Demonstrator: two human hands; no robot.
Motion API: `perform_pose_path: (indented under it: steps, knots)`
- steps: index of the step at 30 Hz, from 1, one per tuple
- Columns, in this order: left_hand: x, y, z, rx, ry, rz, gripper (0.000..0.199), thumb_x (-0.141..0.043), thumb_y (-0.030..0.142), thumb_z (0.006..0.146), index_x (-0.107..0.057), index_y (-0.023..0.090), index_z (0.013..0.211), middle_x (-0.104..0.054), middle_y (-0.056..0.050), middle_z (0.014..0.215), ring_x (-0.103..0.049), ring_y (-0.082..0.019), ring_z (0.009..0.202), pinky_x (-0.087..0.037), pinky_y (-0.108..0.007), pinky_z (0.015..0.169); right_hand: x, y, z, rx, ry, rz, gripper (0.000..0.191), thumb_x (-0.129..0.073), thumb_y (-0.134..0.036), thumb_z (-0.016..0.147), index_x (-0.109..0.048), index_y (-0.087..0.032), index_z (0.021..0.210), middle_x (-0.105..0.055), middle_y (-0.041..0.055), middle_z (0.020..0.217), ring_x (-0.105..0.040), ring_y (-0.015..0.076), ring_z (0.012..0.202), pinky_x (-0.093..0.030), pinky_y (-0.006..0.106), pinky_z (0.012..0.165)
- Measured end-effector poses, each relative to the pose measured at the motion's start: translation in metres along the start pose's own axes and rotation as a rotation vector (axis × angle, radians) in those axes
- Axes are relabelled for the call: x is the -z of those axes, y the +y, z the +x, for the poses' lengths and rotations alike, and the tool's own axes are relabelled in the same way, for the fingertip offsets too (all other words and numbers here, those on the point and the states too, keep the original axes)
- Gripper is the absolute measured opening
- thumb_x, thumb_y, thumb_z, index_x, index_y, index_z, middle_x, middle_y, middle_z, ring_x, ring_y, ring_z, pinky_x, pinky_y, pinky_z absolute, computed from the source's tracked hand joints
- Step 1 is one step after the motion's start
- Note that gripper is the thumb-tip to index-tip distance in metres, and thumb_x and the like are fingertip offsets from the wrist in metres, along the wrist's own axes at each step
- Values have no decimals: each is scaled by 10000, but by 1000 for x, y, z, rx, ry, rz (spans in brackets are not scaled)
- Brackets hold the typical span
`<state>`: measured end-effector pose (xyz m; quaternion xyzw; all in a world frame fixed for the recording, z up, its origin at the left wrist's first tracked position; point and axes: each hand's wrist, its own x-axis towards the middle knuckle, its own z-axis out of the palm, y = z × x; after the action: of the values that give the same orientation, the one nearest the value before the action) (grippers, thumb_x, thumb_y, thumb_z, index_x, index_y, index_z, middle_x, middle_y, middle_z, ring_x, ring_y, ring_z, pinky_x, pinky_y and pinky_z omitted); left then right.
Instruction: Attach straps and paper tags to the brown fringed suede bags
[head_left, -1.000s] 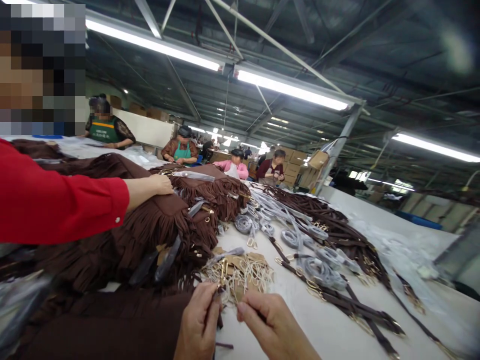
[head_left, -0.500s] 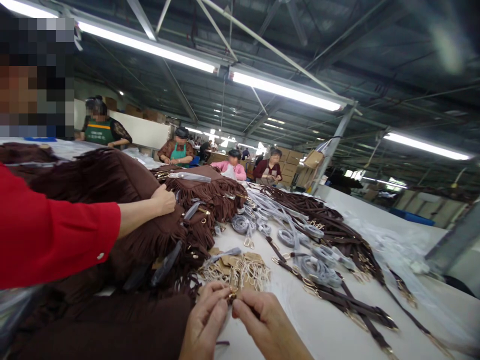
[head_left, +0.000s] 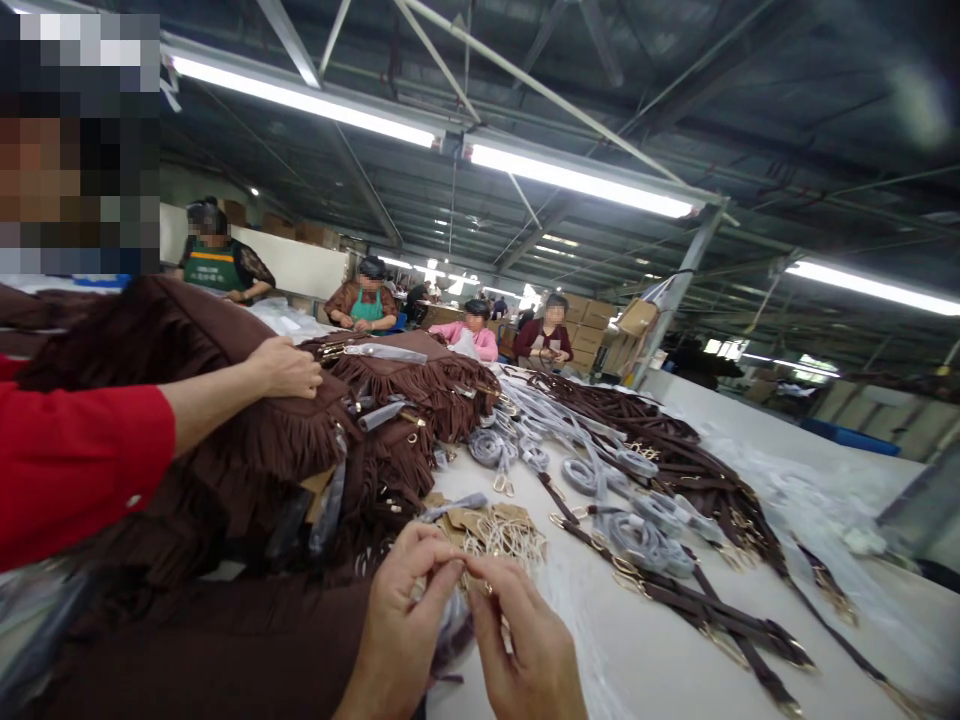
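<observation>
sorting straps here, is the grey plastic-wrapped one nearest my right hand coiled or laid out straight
Coiled. The grey wrapped strap shows rounded loops on the white table, while the brown straps beside it lie stretched out.

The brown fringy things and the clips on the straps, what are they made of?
Fringy things: suede or soft cloth, maybe; they fold softly with a dull finish. Clips: probably smooth metal, gold-coloured, because they gleam.

Bright ceiling tubes (head_left: 577,180), dim roof (head_left: 750,110), hazy smudge upper right.
</observation>
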<state>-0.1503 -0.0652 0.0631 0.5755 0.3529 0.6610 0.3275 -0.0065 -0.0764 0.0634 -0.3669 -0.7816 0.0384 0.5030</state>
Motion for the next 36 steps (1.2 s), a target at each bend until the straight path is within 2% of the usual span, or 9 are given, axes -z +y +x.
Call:
perform_pose_path:
  steps: [3, 7, 10, 13, 18, 22, 27, 30, 36]
  knots:
    - [3, 16, 2, -29, -23, 23, 165, -599, 210, 865, -718, 216, 750, -552, -12, 846, -566, -156, 823, -444, -231, 757, -4, -9, 5, -167, -75, 137, 259, -511, -204, 946, -584, -217, 1194, -737, 49, 957, -701, 155, 811, -550, 212, 706]
    - [17, 32, 0, -64, -42, 58, 169, -600, 165, 860, -731, 214, 765, -563, -18, 867, -568, -158, 852, -451, -240, 787, -4, -19, 20, -221, -232, 235, 160, -533, -278, 938, -676, -220, 896, -676, -17, 699, -623, 134, 626, -495, 204, 590]
    - [47, 43, -10, -58, -109, 152, 171, -578, 173, 890, -732, 231, 934, -610, -26, 936, -590, -157, 878, -463, -245, 808, 1, -19, 36, -140, -297, 205, 166, -547, -276, 922, -665, -226, 816, -618, -37, 645, -559, 116, 571, -442, 199, 547]
    - [96, 53, -29, -34, -111, 352, 244, -527, 190, 928, -687, 255, 1100, -649, -36, 1021, -610, -164, 937, -470, -253, 848, 5, -13, 54, -106, -295, 192, 141, -561, -299, 912, -653, -235, 825, -561, -48, 603, -514, 110, 526, -413, 198, 502]
    - [192, 59, -84, 80, 273, 667, 223, -494, 278, 922, -703, 239, 988, -695, -44, 1015, -633, -211, 973, -480, -305, 896, 3, -21, 91, -101, -353, 319, 130, -635, -367, 859, -685, -249, 876, -601, -11, 659, -520, 136, 548, -422, 220, 487]
    - [238, 57, -132, 320, 510, 795, 269, -488, 382, 884, -700, 225, 935, -714, -45, 944, -649, -237, 908, -500, -321, 846, -27, -53, 115, -17, -561, 444, 144, -640, -381, 852, -694, -248, 840, -563, -3, 613, -495, 151, 539, -399, 242, 479]
    - [245, 50, -168, 515, 524, 795, 285, -453, 397, 911, -651, 220, 807, -680, -7, 766, -628, -205, 745, -474, -274, 705, -110, -90, 103, 202, -874, 468, 220, -509, -317, 927, -635, -223, 774, -530, -23, 626, -472, 131, 557, -368, 245, 528]
    - [240, 46, -176, 578, 531, 713, 292, -442, 390, 932, -613, 214, 775, -624, 17, 697, -588, -178, 679, -446, -248, 651, -154, -93, 90, 173, -931, 504, 229, -474, -301, 931, -581, -209, 751, -484, -37, 632, -451, 125, 581, -354, 243, 550]
    - [240, 35, -173, 581, 467, 463, 266, -460, 391, 922, -633, 190, 912, -631, 1, 784, -581, -171, 735, -464, -243, 671, -180, -80, 101, -57, -900, 644, 233, -518, -370, 906, -569, -201, 754, -439, -56, 595, -417, 118, 554, -358, 236, 530]
